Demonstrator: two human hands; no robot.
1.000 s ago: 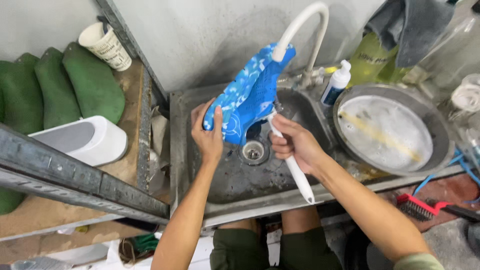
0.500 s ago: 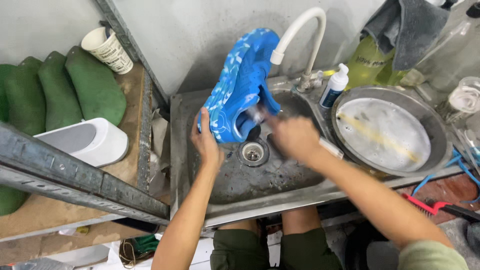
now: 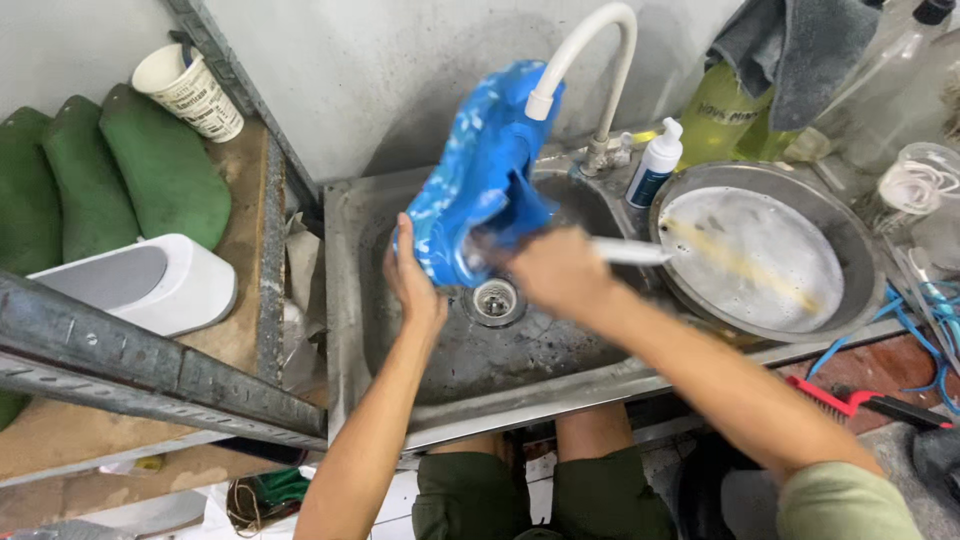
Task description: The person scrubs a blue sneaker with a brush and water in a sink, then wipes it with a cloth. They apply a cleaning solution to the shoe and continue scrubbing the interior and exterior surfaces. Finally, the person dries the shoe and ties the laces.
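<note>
Blue patterned shoe [image 3: 480,180] held up at upper centre of the frame, over the metal sink [image 3: 345,300], under the white tap spout [image 3: 590,50]. Left hand [image 3: 412,285] gripping its lower edge from below. Right hand [image 3: 555,272], blurred, closed around a white-handled brush [image 3: 630,252], pressed against the shoe's lower right side

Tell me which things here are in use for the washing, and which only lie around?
In use: blue shoe, left hand holding it, right hand with white brush, sink, tap.

Lying about: metal pan, paper cup, small bottle, green pads, grey cloth.
</note>
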